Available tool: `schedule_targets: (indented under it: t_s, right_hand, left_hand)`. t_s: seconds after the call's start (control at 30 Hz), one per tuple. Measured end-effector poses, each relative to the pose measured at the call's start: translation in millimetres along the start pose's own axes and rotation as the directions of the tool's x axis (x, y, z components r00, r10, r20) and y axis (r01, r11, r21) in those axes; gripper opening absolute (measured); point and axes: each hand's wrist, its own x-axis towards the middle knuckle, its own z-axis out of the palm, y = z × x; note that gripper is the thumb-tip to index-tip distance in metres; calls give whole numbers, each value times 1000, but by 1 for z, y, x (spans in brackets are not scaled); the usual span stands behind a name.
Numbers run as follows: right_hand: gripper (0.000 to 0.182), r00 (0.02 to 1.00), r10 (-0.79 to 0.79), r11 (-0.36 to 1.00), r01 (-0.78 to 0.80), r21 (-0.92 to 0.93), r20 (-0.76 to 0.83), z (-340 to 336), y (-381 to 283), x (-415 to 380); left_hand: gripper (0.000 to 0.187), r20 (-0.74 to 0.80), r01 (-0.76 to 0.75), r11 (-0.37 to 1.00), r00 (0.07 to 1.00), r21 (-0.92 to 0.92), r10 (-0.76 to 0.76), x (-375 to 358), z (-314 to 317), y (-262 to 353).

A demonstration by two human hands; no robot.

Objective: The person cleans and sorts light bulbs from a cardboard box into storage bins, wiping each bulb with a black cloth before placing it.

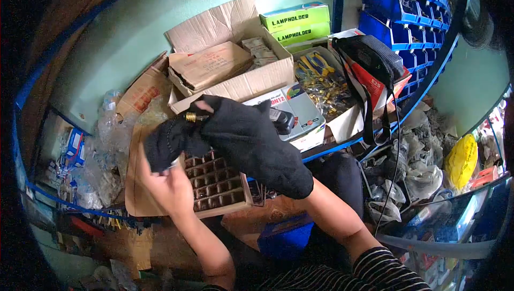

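Note:
A black cloth (249, 138) covers my right hand (202, 107) and forearm like a sock, with only a bit of a finger showing. The brass screw base of a light bulb (190, 117) pokes out between folds of this cloth; its glass is hidden. My left hand (171, 189) grips the cloth's left end from below, its fingers partly hidden and blurred. Under both hands lies an open cardboard box with dividers (243, 205), with small dark bulb-like items in its cells.
Behind stand an open carton (257, 82), green lampholder boxes (297, 26) and a grey printed box (305, 111). A bin of pliers and brass parts (321, 85) sits beside a black bag (369, 58). Blue parts bins (396, 10) hang right; plastic bags (417, 173) lie below.

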Motion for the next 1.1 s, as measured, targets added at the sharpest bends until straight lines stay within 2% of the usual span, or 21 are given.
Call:
schedule_targets:
  t_s: [0.07, 0.17, 0.23, 0.3, 0.33, 0.37, 0.4, 0.43, 0.47, 0.5, 0.53, 0.6, 0.67, 0.7, 0.83, 0.87, 0.93, 0.97, 1.0, 1.03, 1.1]
  right_hand:
    - [30, 991, -25, 955, 62, -289, 130, -16, -7, 0]
    - [28, 982, 68, 973, -26, -230, 177, 6, 16, -7]
    - [30, 997, -13, 984, 27, -178, 82, 6, 11, -6]
    - [29, 1000, -21, 989, 22, -149, 10, -3, 7, -10]
    - [28, 1000, -14, 995, 13, -104, -16, -5, 7, -10]
    - [27, 999, -5, 998, 3, -57, -49, -7, 9, -10]
    - [25, 996, 7, 1000, -8, -11, -87, -10, 11, -10]
    - [21, 999, 35, 999, -36, 21, 39, -22, 12, -2]
    - [19, 998, -17, 998, 21, 55, -63, -19, 21, -7]
    - [17, 984, -75, 993, 89, 74, -164, -12, 31, -10]
    - [16, 955, -141, 983, 166, 77, -260, -10, 36, -10]
    - [16, 938, -140, 989, 147, -1, -316, -17, 41, -14]
    - [28, 990, -85, 996, 82, -28, -111, -46, 40, -12]
    - [20, 966, -100, 995, 104, 5, -237, -50, 46, -15]
    - [27, 951, -100, 995, 96, -26, -293, -60, 75, -27]
    - [27, 926, -42, 999, 39, -15, -375, -57, 75, -33]
    - [29, 849, 65, 998, -67, 16, -524, -53, 69, -44]
    - [33, 908, 175, 985, -155, 82, -380, -58, 70, -44]
    - [36, 904, 225, 972, -236, 16, -365, -52, 67, -48]
    - [39, 897, 273, 949, -311, -56, -349, -41, 66, -56]
    - [46, 916, 361, 886, -395, -245, -173, -32, 81, -78]
  left_hand:
    - [38, -19, -108, 993, 994, -47, 107, 9, 0, 16]
    - [41, 2, -286, 950, 958, 123, 288, 16, 0, 32]
    - [36, 59, -371, 908, 928, 195, 367, 24, 6, 42]
    - [30, 354, -362, 904, 895, 228, 269, 37, 0, 44]
    - [28, 495, -367, 899, 843, 240, 211, 41, 2, 45]
    - [24, 480, -210, 956, 873, 206, 88, 37, 11, 52]
    - [25, 533, -169, 963, 846, 210, 32, 45, 8, 45]
    - [25, 564, -90, 977, 825, 196, -37, 53, 9, 45]
    - [26, 596, -4, 981, 794, 195, -115, 59, 9, 49]
    - [27, 616, -35, 968, 777, 250, -131, 62, 12, 53]
    - [26, 627, -76, 966, 773, 247, -100, 65, 16, 53]
    - [26, 644, -119, 961, 762, 249, -73, 73, 29, 55]
    - [22, 670, -105, 967, 738, 230, -79, 75, 43, 59]
    - [21, 678, -131, 966, 733, 224, -58, 79, 53, 60]
    - [18, 585, -276, 954, 796, 119, 157, 86, 112, 62]
    - [19, 551, -321, 943, 805, 89, 222, 84, 129, 66]
    - [17, 586, -508, 859, 718, 71, 376, 72, 162, 86]
    - [16, 688, -577, 815, 574, -46, 445, 65, 181, 88]
    - [16, 759, -621, 765, 412, -171, 504, 59, 201, 87]
    - [16, 840, -645, 737, 274, -201, 469, 51, 223, 81]
    - [18, 948, -712, 673, 31, -201, 315, 33, 262, 67]
